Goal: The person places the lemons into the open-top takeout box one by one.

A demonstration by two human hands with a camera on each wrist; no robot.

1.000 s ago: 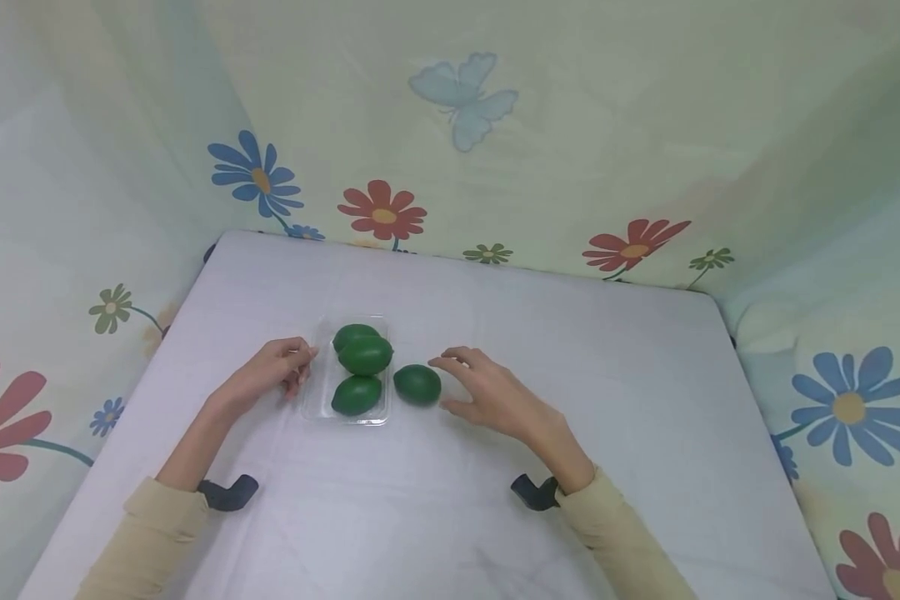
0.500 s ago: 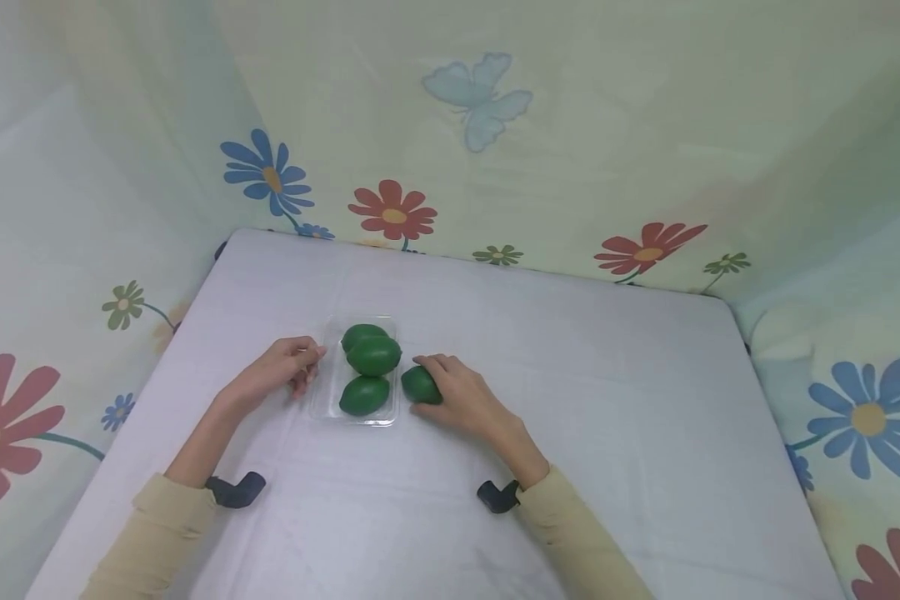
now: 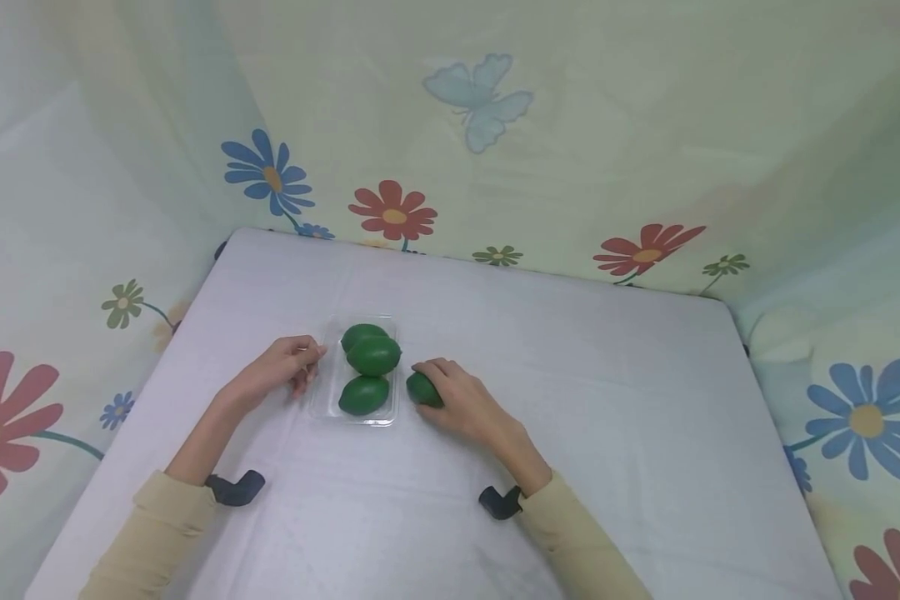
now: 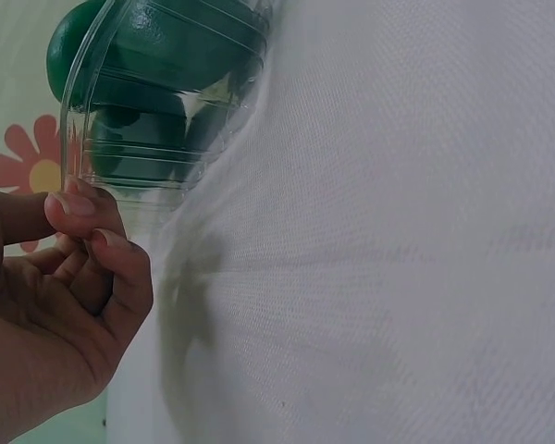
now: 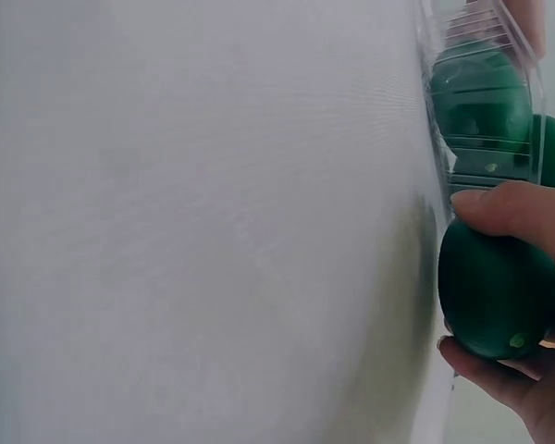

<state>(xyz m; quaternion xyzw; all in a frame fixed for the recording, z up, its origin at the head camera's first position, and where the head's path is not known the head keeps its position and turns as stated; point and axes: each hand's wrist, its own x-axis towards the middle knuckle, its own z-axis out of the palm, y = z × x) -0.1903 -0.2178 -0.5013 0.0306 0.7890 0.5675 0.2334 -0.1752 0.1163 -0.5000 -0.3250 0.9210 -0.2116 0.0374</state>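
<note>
A clear plastic container point(image 3: 328, 407) stands on the table, with three smooth green limes inside. One lime point(image 3: 373, 356) lies raised over its neighbours, the far lime point(image 3: 362, 334) and the near lime point(image 3: 363, 395). My left hand point(image 3: 281, 368) is at the container's left side; the left wrist view has its thumb and forefinger pinching the rim point(image 4: 71, 120). Just right of the container, my right hand point(image 3: 461, 398) grips another lime point(image 5: 499, 287), thumb on one side and fingers on the other. The right palm hides part of that lime in the head view.
A white cloth covers the table point(image 3: 570, 400). Behind and at both sides hangs a curtain point(image 3: 570, 125) printed with flowers and a butterfly. A dark wrist mount point(image 3: 236, 489) sits at the left cuff, another mount point(image 3: 500, 502) at the right.
My right hand has moved left and its fingers have closed round the loose lime. The left hand stays at the container's rim. The head view has shifted slightly.
</note>
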